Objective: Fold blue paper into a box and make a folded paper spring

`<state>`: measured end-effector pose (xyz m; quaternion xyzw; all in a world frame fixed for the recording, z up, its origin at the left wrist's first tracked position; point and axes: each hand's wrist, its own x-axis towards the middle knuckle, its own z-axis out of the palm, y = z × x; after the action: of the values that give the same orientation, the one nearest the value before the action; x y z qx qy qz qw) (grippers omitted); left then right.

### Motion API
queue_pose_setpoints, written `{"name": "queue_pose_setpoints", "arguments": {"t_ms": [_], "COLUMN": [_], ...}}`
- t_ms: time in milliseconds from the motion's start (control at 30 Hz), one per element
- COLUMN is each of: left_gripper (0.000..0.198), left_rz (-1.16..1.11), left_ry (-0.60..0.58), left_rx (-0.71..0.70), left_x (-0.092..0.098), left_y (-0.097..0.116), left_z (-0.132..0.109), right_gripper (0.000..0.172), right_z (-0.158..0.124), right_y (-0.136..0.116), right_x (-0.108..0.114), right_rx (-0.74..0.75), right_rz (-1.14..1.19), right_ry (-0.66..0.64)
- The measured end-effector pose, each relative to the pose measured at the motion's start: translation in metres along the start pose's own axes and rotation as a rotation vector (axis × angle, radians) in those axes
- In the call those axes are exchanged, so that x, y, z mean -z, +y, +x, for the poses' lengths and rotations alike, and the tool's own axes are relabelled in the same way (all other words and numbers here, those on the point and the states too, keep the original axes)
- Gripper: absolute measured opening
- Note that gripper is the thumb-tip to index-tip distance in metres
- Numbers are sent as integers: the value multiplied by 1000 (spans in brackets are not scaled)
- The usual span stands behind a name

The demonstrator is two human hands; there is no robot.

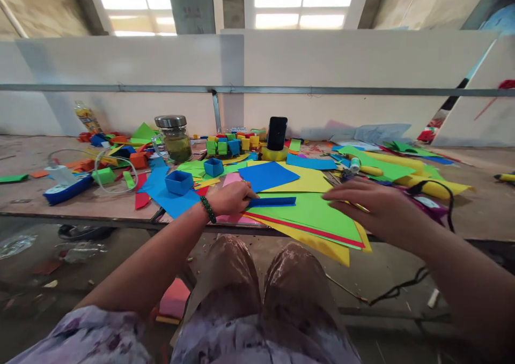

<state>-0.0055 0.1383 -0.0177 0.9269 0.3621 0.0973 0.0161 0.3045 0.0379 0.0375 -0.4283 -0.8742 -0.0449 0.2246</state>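
Observation:
A narrow blue folded paper strip (273,201) lies over a stack of green paper (314,219). My left hand (231,197), with a green bead bracelet on its wrist, is closed on the strip's left end. To the right, my right hand (362,198) is over the green stack's right edge, its fingers stretched out and apart from the strip. A thin yellowish piece shows under its palm; I cannot make out what it is. Just behind the strip lies a blue paper sheet (269,177) on yellow paper (314,179). Two blue open paper boxes (179,183) (213,166) stand left of my left hand.
A lidded glass mug (174,139) and a phone (277,133) on a yellow stand (274,154) are behind the paper. Several small coloured paper boxes (233,144) are piled between them. A blue power strip (68,188) with a white cable is at left. Yellow rolls (422,184) lie at right.

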Motion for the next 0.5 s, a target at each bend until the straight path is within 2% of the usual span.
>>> {"name": "queue_pose_setpoints", "arguments": {"t_ms": [33, 100, 200, 333, 500], "left_gripper": [37, 37, 36, 38, 38], "left_rz": [4, 2, -8, -34, -20], "left_ry": [-2, -11, -12, -28, -26], "left_rx": [-2, 1, -9, -18, 26], "left_x": [0, 1, 0, 0, 2], "left_y": [1, 1, 1, 0, 3], "left_z": [0, 0, 2, 3, 1], "right_gripper": [31, 33, 28, 24, 23], "right_z": [21, 54, 86, 104, 109], "right_y": [-1, 1, 6, 10, 3], "right_x": [-9, -26, -47, -63, -68], "right_rx": [51, 64, 55, 77, 85], "right_rz": [-11, -43, -89, -99, -128], "right_ry": [-33, -121, -274, -453, -466]}}
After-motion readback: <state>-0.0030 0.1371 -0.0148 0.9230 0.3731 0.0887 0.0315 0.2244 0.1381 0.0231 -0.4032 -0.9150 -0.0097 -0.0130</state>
